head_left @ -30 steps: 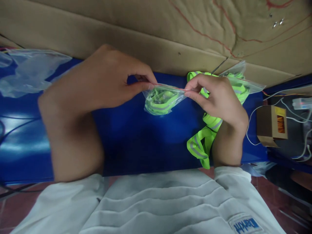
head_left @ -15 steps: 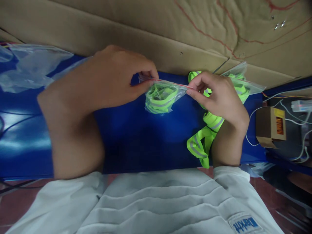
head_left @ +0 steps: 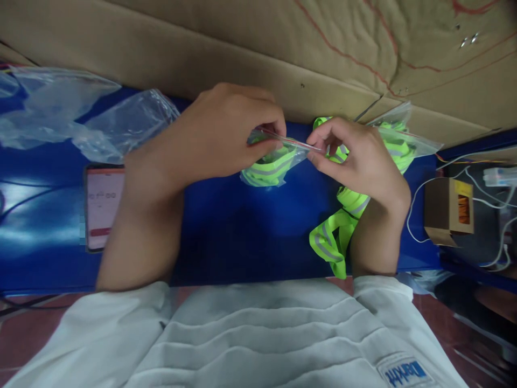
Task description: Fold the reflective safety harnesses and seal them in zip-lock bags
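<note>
Head view showed the left hand (head_left: pixel 226 134) and the right hand (head_left: pixel 355 156) close together above a blue table (head_left: pixel 242 237), each pinching the red-lined top edge of a small zip bag (head_left: pixel 278 164) between thumb and fingertips. The bag hung between the two hands, just above the table's far side, and held a folded neon-green reflective strap (head_left: pixel 269 170). Whether its seal was pressed shut along the whole length could not be told, as the fingers covered most of it.

Under and beside the right wrist lay a loose strap (head_left: pixel 333 240) of the same green, trailing toward the table's near edge. Behind the right hand sat a second filled bag (head_left: pixel 404 137), against the cardboard sheet (head_left: pixel 242 59) that ran along the back. At far left lay crumpled empty bags (head_left: pixel 121 126), with a phone (head_left: pixel 104 207) flat on the table just in front of them. A small cardboard box (head_left: pixel 446 210) and white cables (head_left: pixel 416 199) sat off to the right.
</note>
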The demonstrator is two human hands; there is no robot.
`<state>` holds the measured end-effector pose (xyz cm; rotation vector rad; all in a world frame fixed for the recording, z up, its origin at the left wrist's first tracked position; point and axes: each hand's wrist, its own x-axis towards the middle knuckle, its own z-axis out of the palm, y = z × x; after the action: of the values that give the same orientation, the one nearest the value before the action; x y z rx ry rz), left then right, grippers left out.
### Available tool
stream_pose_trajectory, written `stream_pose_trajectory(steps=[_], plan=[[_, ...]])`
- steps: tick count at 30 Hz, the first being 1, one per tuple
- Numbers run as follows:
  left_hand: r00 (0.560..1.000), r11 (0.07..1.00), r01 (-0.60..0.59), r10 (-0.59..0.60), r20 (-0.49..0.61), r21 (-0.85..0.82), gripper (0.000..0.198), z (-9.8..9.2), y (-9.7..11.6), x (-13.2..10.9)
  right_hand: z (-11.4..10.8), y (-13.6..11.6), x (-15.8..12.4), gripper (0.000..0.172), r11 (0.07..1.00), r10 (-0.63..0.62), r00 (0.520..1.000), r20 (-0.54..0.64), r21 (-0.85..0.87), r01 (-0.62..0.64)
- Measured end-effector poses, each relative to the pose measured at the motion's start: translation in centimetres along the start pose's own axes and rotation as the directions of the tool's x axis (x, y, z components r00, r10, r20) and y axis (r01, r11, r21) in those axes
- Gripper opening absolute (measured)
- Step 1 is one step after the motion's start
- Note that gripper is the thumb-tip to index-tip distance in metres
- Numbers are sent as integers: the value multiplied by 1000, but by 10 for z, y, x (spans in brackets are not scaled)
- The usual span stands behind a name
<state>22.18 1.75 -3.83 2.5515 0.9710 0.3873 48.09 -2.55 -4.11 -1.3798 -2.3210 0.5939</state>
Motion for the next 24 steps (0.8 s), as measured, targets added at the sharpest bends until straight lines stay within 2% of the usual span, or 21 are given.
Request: stream_pose_trajectory(steps=[7, 14, 21, 24], plan=[[1000, 1000, 5, -5, -19, -3, 36, 3, -2, 1, 3, 4, 0, 22, 1000, 11, 1000, -13, 2, -11], [1000, 1000, 13, -13, 20, -9, 37, 0, -2, 0, 4, -2, 0, 12, 1000, -9, 1000, 0, 0, 9], [999, 1000, -25, 25, -38, -7, 27, 4, -3, 0, 8, -5, 4, 4, 998, -36, 999, -25, -44, 34], [999, 999, -25, 24, -35, -28, 28, 6, -3, 1, 11, -8, 6, 5, 998, -48, 999, -11, -50, 47]])
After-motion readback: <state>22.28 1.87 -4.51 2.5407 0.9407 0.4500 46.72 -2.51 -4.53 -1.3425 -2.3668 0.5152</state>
